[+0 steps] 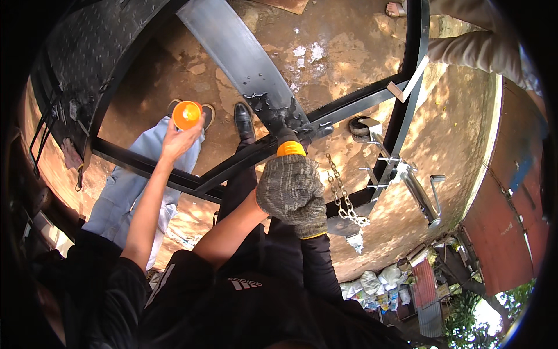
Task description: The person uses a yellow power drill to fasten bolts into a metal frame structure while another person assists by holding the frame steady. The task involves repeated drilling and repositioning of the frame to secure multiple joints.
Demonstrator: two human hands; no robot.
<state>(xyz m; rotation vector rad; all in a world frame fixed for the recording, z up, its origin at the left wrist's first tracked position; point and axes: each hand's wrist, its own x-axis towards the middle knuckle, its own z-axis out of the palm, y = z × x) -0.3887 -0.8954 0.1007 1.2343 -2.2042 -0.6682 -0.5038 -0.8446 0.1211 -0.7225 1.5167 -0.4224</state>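
Note:
My left hand (288, 181), in a grey knitted glove, is closed round a tool with an orange collar (290, 148) and a dark end; the gloves hide most of it, so its kind is unclear. Pressed close below, my right hand (311, 219), gloved alike with a yellow cuff, is closed too, apparently on the same tool. The dark end meets a black metal frame (232, 171), where a wide flat metal bar (244, 58) joins it. Black wet-looking patches and drops mark the bar's near end.
At left a co-worker's bare hand (177, 136) holds an orange cup (187, 115). A chain (343, 198) hangs right of my hands, near a jack stand (418, 192) with a crank. Another person's leg (471, 52) stands at far right. Filled bags (372, 283) lie lower right.

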